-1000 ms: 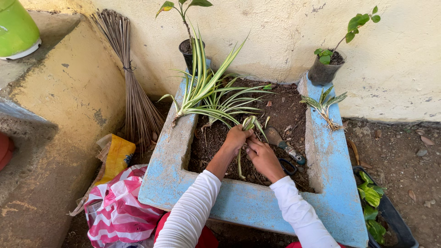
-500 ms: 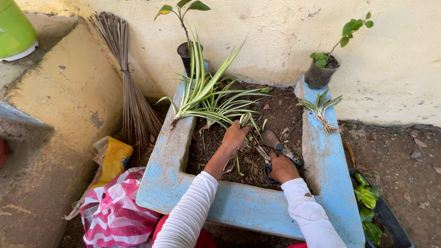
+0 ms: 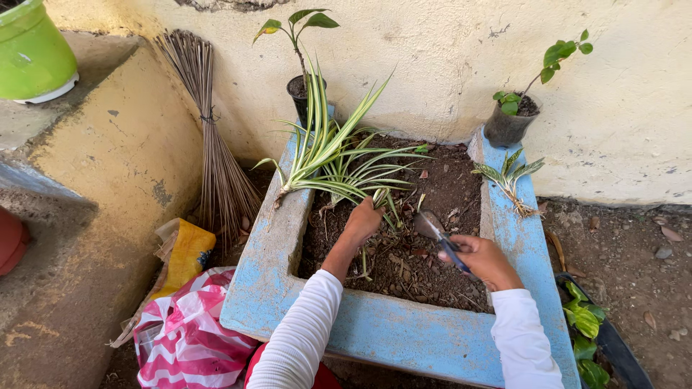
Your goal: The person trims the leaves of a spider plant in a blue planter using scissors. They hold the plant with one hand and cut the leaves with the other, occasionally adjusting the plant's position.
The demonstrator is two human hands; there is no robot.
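L hand grips 1 striped plant | R hand fist on 1 trowel | 2 pots

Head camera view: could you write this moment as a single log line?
left hand: grips striped plant at base | right hand: holds trowel over soil | place: blue planter box

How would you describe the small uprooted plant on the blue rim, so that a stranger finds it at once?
Start at the blue concrete planter filled with dark soil. Follow its right rim away from the person, toward the grey pot at the wall. Just before that pot lies the small uprooted plant, with striped leaves and bare roots; unlike the other plants, it sits in no soil.
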